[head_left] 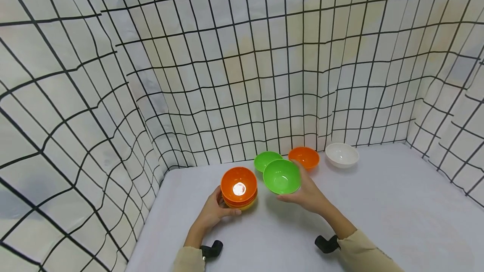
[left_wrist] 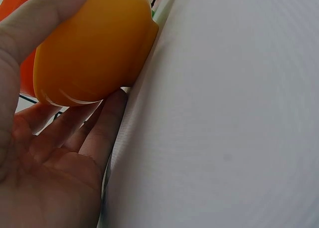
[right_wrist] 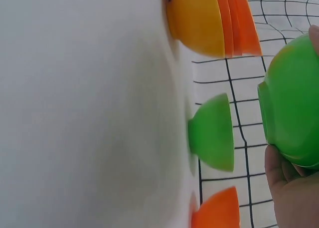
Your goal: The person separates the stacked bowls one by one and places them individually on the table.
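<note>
My left hand [head_left: 213, 211] holds a stack of bowls, thumb on the near side and fingers round the left. Orange bowls [head_left: 239, 184] sit nested on top of a yellow bowl [left_wrist: 94, 48], whose foot stands on the table. My right hand [head_left: 308, 192] grips a green bowl [head_left: 281, 176] by its right side, thumb below the near rim. This bowl is up off the table, just right of the stack, tilted with its inside toward the head camera. In the right wrist view its underside [right_wrist: 294, 103] shows.
Behind the held bowl stands another green bowl [head_left: 266, 160]. A single orange bowl [head_left: 304, 157] and a white bowl [head_left: 342, 155] line the table's back edge to its right. The white table [head_left: 397, 217] meets a white wall [head_left: 242, 53] with a black grid.
</note>
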Demonstrator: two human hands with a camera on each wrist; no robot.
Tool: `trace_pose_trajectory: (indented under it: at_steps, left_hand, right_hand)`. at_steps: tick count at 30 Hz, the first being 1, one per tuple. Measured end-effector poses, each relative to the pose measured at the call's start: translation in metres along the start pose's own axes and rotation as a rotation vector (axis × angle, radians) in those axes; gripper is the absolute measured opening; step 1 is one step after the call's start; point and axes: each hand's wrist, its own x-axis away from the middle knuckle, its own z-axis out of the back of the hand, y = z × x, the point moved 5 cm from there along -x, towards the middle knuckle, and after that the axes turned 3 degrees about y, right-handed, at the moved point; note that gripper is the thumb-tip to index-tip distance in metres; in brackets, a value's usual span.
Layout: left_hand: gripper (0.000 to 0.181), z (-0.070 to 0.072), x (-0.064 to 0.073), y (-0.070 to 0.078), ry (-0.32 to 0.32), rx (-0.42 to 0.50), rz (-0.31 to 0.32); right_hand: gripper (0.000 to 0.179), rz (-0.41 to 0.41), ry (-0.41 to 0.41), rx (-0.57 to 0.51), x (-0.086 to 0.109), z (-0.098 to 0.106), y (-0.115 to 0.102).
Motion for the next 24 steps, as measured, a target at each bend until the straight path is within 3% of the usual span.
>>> trace_pose_trajectory:
  at_steps: [7, 24]
  left_hand:
    - [0.102, 0.0, -0.002, 0.0, -0.009, 0.01, 0.003]
    - [0.103, -0.001, -0.002, -0.001, -0.015, 0.045, 0.009]
  right_hand:
    - [0.115, 0.023, -0.011, 0.015, 0.01, 0.025, 0.014]
    - [0.114, -0.104, 0.002, 0.128, 0.031, 0.08, 0.044]
